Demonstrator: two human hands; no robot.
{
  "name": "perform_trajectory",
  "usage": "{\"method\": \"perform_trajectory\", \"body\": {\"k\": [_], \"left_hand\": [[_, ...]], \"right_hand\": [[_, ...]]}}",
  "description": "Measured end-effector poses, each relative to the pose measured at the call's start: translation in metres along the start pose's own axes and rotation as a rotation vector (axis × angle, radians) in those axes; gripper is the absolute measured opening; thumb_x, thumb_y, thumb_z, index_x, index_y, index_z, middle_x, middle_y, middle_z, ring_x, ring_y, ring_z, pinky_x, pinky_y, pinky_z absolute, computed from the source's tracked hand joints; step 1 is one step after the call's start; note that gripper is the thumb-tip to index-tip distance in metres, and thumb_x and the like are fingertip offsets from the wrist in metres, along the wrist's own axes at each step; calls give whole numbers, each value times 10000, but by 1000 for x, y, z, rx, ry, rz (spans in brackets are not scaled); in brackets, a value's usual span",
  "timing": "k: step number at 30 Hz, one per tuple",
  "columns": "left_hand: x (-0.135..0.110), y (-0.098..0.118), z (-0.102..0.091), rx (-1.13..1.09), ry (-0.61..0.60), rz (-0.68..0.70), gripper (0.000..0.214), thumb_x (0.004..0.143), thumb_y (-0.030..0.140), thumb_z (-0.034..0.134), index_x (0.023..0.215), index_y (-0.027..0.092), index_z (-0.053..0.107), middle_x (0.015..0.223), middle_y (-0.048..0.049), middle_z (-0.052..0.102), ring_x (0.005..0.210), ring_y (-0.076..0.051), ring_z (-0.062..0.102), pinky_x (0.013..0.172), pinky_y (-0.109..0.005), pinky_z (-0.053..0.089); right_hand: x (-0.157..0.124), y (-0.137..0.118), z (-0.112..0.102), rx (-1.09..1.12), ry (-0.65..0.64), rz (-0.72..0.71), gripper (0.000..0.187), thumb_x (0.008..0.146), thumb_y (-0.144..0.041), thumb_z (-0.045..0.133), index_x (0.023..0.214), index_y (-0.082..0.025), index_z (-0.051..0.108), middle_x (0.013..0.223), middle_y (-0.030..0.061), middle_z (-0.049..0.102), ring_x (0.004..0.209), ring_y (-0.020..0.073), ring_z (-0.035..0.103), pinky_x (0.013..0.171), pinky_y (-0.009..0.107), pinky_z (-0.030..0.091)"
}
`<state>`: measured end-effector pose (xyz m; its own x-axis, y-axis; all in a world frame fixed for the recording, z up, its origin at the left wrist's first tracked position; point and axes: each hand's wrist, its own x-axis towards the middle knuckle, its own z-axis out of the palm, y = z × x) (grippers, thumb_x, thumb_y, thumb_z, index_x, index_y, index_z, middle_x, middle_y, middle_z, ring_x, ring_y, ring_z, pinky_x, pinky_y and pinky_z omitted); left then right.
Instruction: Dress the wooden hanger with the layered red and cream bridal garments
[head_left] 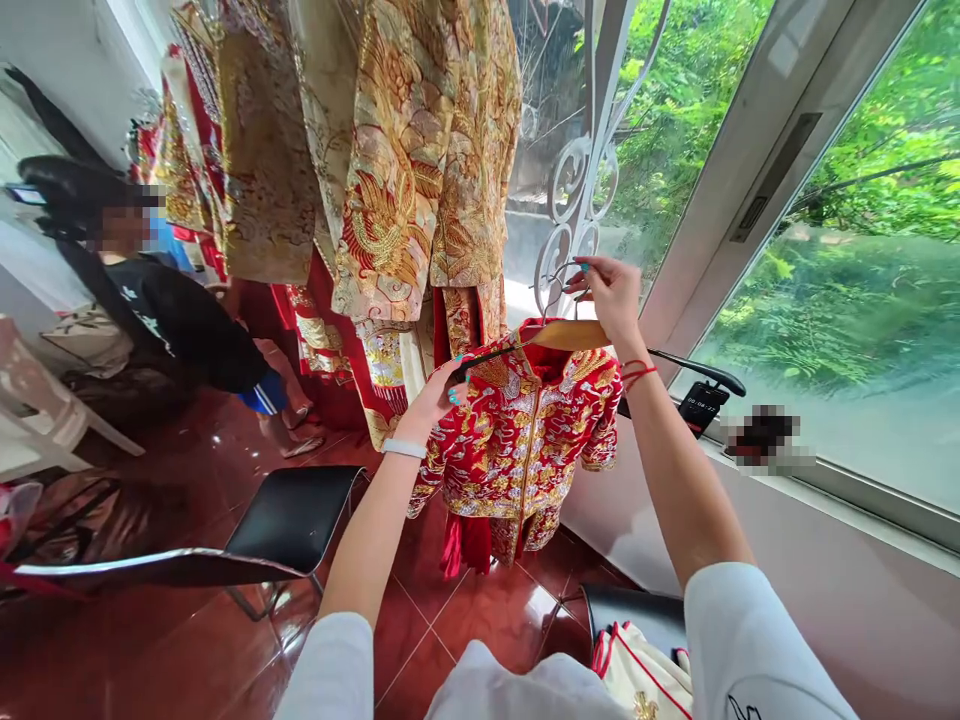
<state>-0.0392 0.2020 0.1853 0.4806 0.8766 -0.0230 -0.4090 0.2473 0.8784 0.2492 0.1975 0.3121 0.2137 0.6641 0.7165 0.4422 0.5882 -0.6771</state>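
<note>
A red jacket [525, 430] with gold and silver embroidery hangs in front of me on a wooden hanger [574, 334]. A black hanger [697, 368] reaches out to both sides at the jacket's collar. My left hand [435, 395] is closed around the black hanger's left end, beside the jacket's shoulder. Higher up, my right hand [613, 298] pinches metal hanger hooks with fingers and thumb; whether it grips one hook or both is hard to make out. Red cloth [465, 545] hangs below the jacket's hem.
Gold embroidered garments [405, 160] hang behind the jacket. At right are a window [840, 300] and a phone [703, 405] on its sill. A black chair [300, 515] stands at left. Cream cloth with red trim [645, 670] lies on another seat. Another person [180, 310] bends at far left.
</note>
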Motion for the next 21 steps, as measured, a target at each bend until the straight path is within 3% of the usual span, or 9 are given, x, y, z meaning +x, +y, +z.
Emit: {"method": "perform_trajectory", "body": {"k": [6,14,21], "left_hand": [[10,13,-9,-45,50,-29,404,865,491,703,735,200,453,447,109,364,338,-35,319,376,-184,290],[22,27,-27,-28,87,3,402,842,427,740,743,223,409,453,120,357,346,-50,355,398,-193,309],[6,5,-55,-7,139,-27,360,842,376,734,723,211,437,451,122,332,348,-41,315,379,-180,266]], "right_hand": [[0,-3,19,-24,85,-28,244,951,-376,521,1097,-200,604,800,42,693,704,145,720,540,229,523],[-10,-2,39,-25,118,-51,263,995,-363,460,1230,-245,468,817,32,664,658,154,685,549,273,527],[-38,-1,58,-320,74,-52,248,978,-191,416,1211,-235,487,700,1,626,602,175,598,659,355,512]]}}
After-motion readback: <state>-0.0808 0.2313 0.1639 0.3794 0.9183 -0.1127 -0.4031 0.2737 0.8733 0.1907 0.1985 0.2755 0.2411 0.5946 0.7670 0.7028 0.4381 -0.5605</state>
